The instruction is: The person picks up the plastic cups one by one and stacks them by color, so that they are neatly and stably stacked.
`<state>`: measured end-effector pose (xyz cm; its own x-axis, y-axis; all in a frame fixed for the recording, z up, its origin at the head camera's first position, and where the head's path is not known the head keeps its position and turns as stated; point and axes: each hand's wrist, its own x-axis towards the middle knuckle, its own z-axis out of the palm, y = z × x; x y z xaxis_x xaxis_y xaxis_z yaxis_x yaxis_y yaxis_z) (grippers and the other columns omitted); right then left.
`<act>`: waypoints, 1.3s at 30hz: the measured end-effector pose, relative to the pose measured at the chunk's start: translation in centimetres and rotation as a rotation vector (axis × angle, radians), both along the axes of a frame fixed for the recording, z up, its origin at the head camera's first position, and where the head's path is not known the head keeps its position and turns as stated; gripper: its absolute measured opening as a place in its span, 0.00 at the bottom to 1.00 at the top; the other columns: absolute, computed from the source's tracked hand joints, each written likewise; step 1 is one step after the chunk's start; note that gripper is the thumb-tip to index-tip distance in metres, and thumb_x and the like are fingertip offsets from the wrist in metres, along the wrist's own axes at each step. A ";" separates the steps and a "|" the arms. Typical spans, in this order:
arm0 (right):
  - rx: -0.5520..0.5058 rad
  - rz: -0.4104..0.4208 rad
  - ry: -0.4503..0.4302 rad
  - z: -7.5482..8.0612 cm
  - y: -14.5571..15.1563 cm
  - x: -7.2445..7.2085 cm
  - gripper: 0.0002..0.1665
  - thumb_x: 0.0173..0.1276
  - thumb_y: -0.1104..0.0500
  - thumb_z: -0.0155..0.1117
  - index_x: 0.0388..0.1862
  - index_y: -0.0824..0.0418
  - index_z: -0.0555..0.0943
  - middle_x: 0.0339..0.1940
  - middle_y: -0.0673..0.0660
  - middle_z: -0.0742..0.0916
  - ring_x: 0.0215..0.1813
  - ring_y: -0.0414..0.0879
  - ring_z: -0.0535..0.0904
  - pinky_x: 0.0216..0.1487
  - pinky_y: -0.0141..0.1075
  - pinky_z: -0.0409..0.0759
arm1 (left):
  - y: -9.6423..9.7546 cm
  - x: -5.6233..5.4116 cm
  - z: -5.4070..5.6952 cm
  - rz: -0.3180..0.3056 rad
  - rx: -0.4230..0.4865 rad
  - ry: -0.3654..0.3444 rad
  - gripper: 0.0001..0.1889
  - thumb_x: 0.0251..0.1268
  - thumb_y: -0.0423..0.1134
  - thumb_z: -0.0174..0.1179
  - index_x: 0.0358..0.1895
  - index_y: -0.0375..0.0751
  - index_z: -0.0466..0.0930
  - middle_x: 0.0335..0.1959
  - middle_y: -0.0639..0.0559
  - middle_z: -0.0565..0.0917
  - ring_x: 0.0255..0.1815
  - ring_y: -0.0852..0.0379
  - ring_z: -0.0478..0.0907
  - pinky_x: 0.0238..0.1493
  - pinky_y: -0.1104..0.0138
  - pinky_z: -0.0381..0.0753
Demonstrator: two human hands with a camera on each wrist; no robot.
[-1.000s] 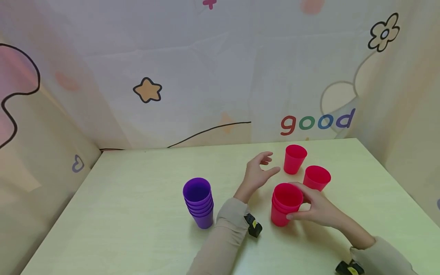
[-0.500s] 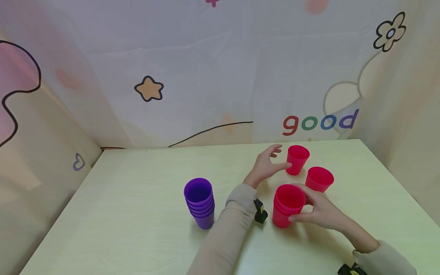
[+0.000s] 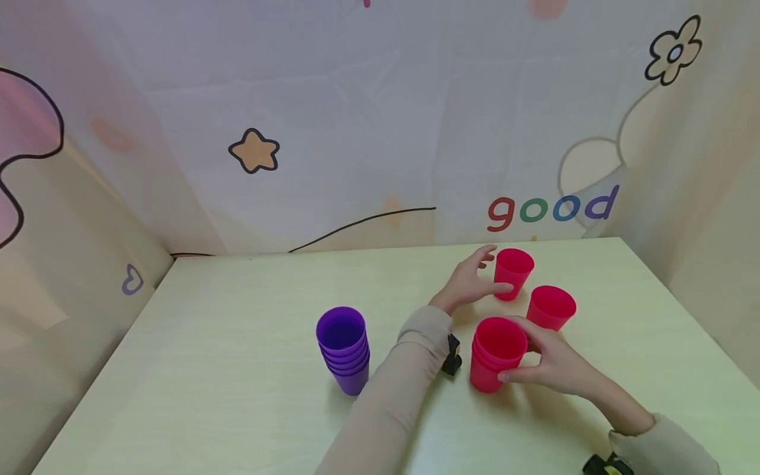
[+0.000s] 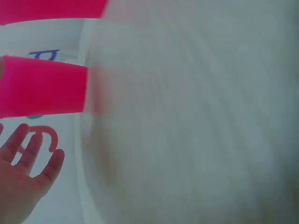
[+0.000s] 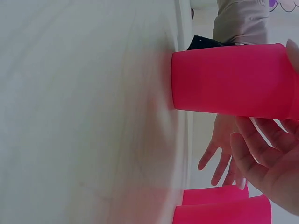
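Observation:
My right hand (image 3: 552,359) holds a stack of two red plastic cups (image 3: 488,377), thumb on the near side, other fingers behind. In the right wrist view the stack (image 5: 229,81) stands upright on the table. My left hand (image 3: 470,282) reaches to the far red cup (image 3: 515,265), its thumb overlapping the cup's side. The left wrist view shows its fingers (image 4: 28,158) spread and loosely extended beside that cup (image 4: 44,88). Another single red cup (image 3: 551,307) stands upright between the far cup and my right hand.
A stack of several purple cups (image 3: 350,381) stands left of my left forearm. The pale table (image 3: 208,369) ends at a printed cloth backdrop (image 3: 332,145) behind, with more cloth along both sides. Black wrist cameras sit on both sleeves (image 3: 410,349).
My left hand has moved right and away from me, from beside the far red cup to overlapping it. The right hand stays on its two-cup stack.

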<state>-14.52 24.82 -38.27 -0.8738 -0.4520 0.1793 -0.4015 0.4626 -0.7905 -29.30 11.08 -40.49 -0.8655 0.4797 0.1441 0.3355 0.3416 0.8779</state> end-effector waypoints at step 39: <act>-0.035 -0.032 -0.015 -0.2 -0.2 0.3 0.44 0.44 0.59 0.76 0.60 0.62 0.67 0.49 0.55 0.79 0.47 0.39 0.77 0.42 0.39 0.79 | 0.2 1.3 0.5 0.088 0.126 0.034 0.32 0.47 0.42 0.69 0.58 0.50 0.67 0.44 0.62 0.74 0.43 0.64 0.71 0.36 0.76 0.75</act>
